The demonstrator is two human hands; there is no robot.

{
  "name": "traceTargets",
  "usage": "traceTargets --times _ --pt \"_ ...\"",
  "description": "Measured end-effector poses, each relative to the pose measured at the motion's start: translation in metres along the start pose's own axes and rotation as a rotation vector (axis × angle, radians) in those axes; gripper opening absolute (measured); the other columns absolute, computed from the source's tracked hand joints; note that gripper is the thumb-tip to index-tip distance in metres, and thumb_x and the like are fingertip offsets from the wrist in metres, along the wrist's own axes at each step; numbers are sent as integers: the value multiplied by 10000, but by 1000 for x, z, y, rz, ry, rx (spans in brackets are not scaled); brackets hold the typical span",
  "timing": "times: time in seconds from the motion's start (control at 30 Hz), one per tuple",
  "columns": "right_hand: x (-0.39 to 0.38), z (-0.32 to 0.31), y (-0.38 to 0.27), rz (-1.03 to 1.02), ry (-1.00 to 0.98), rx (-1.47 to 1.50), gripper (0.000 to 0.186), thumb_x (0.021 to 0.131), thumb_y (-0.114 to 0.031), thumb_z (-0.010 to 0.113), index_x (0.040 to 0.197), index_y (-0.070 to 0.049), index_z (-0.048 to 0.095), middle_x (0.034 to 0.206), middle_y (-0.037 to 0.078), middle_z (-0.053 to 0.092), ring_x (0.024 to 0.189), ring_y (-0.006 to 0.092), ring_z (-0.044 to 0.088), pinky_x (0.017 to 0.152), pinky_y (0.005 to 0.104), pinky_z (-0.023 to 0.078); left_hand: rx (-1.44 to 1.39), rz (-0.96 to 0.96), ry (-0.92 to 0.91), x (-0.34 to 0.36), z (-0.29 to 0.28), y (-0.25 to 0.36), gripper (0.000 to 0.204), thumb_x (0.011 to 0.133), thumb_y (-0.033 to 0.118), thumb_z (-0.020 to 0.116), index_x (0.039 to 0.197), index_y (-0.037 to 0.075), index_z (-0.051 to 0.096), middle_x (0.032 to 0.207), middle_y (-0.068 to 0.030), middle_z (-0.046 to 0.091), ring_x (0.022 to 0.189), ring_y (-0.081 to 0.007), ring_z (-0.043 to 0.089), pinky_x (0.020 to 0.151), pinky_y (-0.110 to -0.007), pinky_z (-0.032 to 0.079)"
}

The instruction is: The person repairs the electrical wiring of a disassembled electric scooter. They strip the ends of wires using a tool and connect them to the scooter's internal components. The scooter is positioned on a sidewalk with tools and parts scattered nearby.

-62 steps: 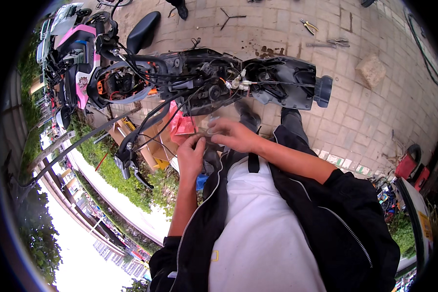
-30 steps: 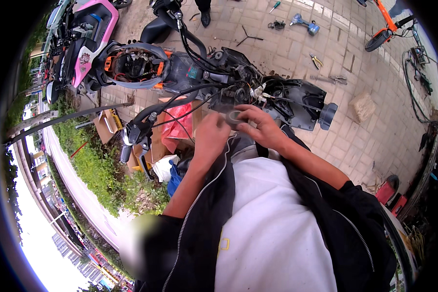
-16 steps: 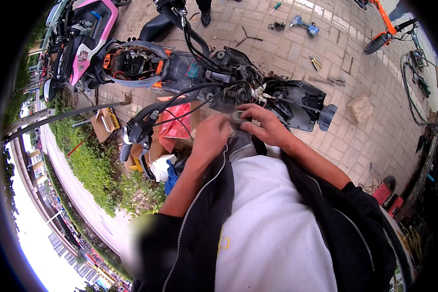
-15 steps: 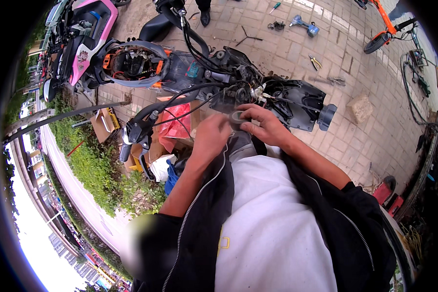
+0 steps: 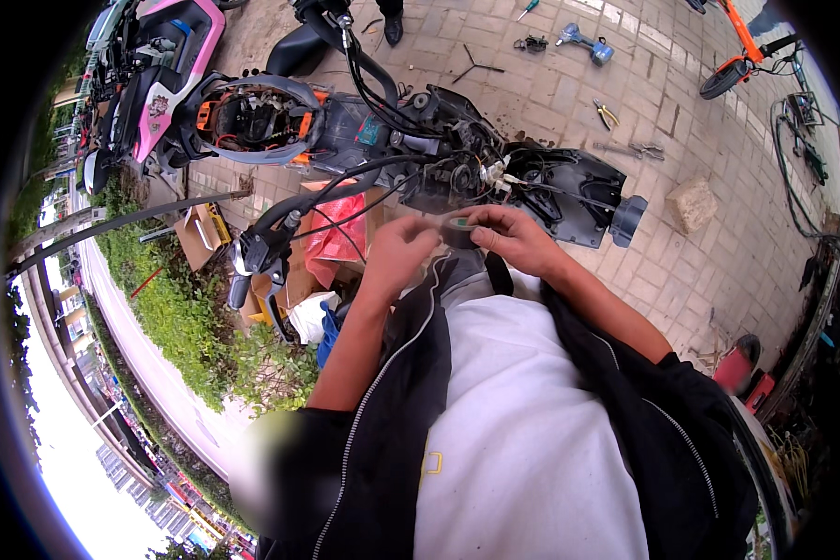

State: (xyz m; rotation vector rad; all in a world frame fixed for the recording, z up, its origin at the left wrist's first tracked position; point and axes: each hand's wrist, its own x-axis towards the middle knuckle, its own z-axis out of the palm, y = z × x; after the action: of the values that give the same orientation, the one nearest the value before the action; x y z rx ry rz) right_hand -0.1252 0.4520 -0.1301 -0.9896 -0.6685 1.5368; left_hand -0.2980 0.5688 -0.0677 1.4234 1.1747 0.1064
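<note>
In front of my chest, my right hand [image 5: 516, 239] grips a roll of dark tape [image 5: 458, 237] between thumb and fingers. The roll has a pale ring at its core. My left hand [image 5: 400, 250] is closed in a pinch just left of the roll, its fingertips close to the tape's side. Whether a loose tape end lies between those fingers is too small to make out. Just beyond both hands lies a partly stripped scooter [image 5: 345, 140], its front wiring and connectors [image 5: 495, 175] exposed. Its handlebar grip and lever [image 5: 261, 257] stick out at the left.
On the paving lie a blue power drill [image 5: 583, 45], pliers [image 5: 607, 115], a three-armed wrench [image 5: 477, 66] and a stone block [image 5: 691, 205]. Cardboard and a red plastic bag [image 5: 339, 238] sit left of my hands. A person's shoe [image 5: 394, 30] shows at the far side.
My right hand has turned slightly, and the tape roll now shows more plainly. The left hand has shifted a little, still pinched beside it. The scooter and tools stay put.
</note>
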Motion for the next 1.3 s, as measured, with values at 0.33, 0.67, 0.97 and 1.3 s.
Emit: traceTargets --times 0.33,0.67,0.97,1.3 --pt "5 4 8 -138 36 -158 254 875 -156 639 1029 41 595 1135 107 588 1003 166 579 865 302 474 333 118 193 -11 15 11 221 802 142 617 911 -47 655 759 -73 661 685 -98 600 628 -245 470" --pt "14 13 30 307 78 27 307 908 -272 614 998 21 596 869 38 618 758 102 571 710 260 483 -108 -101 258 -40 -2 -27 185 909 83 533 1028 -58 524 796 -87 643 586 -72 524 561 -203 432" --pt "36 31 54 414 -117 -32 273 934 -267 595 973 2 582 919 27 579 833 120 589 751 266 519 -311 -226 317 -53 -9 -35 368 858 69 598 1170 -103 506 797 -90 643 598 -117 575 571 -219 458" --pt "34 36 50 368 -83 232 281 926 -248 598 972 29 581 905 43 607 824 124 602 749 268 500 -390 -365 107 -43 -27 -36 407 850 68 592 1200 -124 517 784 -91 627 584 -107 531 543 -215 426"
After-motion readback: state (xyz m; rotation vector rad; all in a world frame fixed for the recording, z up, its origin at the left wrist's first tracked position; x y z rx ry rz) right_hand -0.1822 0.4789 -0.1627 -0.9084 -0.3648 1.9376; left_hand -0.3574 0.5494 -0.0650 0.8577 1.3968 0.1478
